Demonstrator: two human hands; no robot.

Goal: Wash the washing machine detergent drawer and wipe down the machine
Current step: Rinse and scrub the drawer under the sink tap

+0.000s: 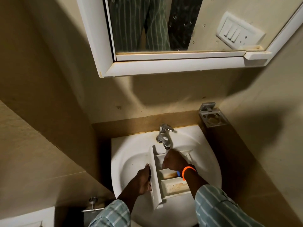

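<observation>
The white detergent drawer [170,182] lies across the white sink basin [129,154], its compartments stained brown. My left hand [144,179] grips the drawer's front panel on the left side. My right hand [173,161] is down inside the far compartment, fingers curled under the running water, and whether it holds anything is hidden. An orange band and a dark watch sit on my right wrist. Water pours from the chrome tap [164,136] onto my right hand and the drawer.
A white-framed mirror cabinet [172,66] hangs above the sink. A metal holder [213,117] is fixed to the wall at the sink's back right. A metal fitting [93,205] sits low on the left. Walls close in on both sides.
</observation>
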